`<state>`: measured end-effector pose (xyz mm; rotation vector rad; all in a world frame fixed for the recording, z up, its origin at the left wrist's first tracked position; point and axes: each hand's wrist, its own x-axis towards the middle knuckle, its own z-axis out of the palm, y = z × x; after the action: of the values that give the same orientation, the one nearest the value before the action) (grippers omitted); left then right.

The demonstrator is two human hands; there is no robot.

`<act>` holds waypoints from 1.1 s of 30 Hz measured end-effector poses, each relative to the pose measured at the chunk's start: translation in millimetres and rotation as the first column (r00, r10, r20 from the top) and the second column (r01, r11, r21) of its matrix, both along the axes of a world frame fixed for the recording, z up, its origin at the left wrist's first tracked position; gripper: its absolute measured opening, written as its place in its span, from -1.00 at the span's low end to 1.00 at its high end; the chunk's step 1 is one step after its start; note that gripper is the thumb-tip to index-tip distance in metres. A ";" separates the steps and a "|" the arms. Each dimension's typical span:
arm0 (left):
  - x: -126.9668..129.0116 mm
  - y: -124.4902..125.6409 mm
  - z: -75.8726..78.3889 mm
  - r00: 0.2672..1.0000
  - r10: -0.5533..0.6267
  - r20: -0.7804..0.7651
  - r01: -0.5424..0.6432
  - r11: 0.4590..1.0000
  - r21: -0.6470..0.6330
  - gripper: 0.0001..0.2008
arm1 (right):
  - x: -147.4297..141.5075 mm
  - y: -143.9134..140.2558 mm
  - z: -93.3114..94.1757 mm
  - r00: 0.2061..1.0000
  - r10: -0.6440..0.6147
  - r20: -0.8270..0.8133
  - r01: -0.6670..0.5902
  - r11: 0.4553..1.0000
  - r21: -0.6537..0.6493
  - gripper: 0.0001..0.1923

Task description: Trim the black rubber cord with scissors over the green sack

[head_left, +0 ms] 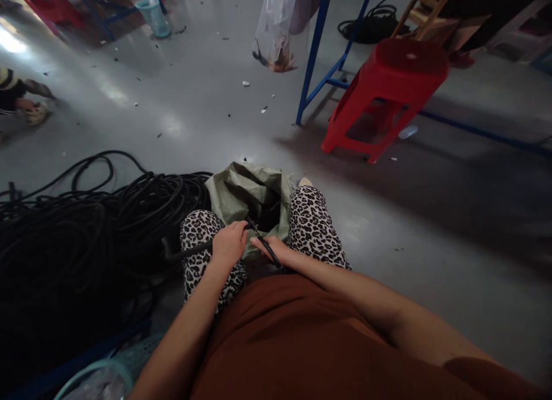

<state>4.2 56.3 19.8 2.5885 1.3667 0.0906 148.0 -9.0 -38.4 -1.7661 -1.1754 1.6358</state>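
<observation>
I sit with leopard-print knees apart and a green woven sack open between them. My left hand is closed around a black cable that runs in from the left. A dark cutter-like tool with black handles rests in my right hand, its tip at the cable end over the sack mouth. The two hands nearly touch.
A big heap of coiled black cable lies on the floor at my left. A red plastic stool and a blue metal frame stand ahead right. A clear bag hangs above. Another person's arm shows far left.
</observation>
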 end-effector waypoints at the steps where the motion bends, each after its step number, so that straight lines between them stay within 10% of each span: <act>1: 0.3 0.0 -0.6 1.000 0.001 -0.001 -0.001 1.000 0.000 -0.72 | 0.4 -0.4 2.6 1.000 0.001 0.018 -0.002 1.000 0.007 -0.44; 16: 3.6 -1.5 -1.1 1.000 0.013 -0.023 -0.012 1.000 0.010 -0.73 | 3.9 -4.2 9.2 0.977 0.027 0.211 -0.041 0.997 0.061 -0.46; 33: 2.1 -0.3 -2.9 1.000 -0.012 -0.025 0.013 1.000 0.027 -0.74 | 6.5 -12.1 10.0 0.996 -0.087 0.019 0.088 0.992 -0.093 -0.41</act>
<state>6.3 56.0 16.9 2.6283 1.3663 0.0760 154.6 -21.1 -28.3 -1.8637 -1.0273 1.6535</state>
